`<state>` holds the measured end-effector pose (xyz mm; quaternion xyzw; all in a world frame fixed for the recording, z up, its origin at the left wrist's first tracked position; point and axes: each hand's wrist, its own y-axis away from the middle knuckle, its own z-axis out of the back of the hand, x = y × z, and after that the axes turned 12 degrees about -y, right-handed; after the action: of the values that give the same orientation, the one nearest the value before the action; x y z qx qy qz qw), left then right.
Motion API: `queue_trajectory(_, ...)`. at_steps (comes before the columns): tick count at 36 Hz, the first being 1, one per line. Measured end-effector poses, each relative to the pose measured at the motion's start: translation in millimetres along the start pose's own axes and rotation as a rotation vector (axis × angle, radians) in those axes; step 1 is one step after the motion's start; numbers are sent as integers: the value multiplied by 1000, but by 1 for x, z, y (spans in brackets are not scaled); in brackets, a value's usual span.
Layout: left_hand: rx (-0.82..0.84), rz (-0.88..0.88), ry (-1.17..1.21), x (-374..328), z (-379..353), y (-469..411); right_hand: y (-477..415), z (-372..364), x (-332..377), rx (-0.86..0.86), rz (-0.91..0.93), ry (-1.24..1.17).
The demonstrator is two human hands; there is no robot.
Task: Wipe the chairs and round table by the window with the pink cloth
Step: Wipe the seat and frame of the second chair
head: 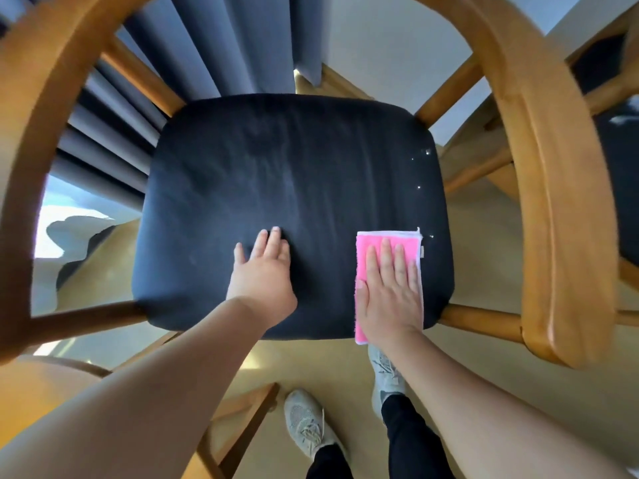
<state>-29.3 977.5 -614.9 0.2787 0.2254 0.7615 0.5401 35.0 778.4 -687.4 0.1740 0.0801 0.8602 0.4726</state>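
Observation:
A wooden armchair with a dark navy seat cushion (262,188) fills the view from above. A folded pink cloth (363,252) with a white edge lies on the cushion's front right part. My right hand (389,288) lies flat on the cloth with straight fingers, pressing it onto the seat. My left hand (264,274) rests open on the bare cushion near the front middle, fingers straight. A few small white specks dot the cushion near its right edge. The round table is not in view.
The chair's curved wooden armrests (553,188) arc round both sides. Grey curtains (221,53) hang behind the chair, with a bright window at the left. Part of a second chair (619,188) shows at the right edge. My feet in pale sneakers (307,423) stand on a tan floor.

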Motion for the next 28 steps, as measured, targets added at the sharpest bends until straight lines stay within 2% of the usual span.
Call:
queue_trajectory(3,9,-126,31,-17,0,1,1,1,1,22,-3,6)
queue_trajectory(10,163,-166,43,-23,7,-10,-22,13,1,22,-35,-26)
queue_trajectory(15,197,-183,64,-22,12,-12,-102,42,9,-9,-130,-60)
queue_trajectory(21,216,-196,20,-23,11,-14,-194,68,11,-44,-69,-31)
queue_trajectory(28,248,-218,34,-21,11,-17,-257,88,2,-51,0,-33)
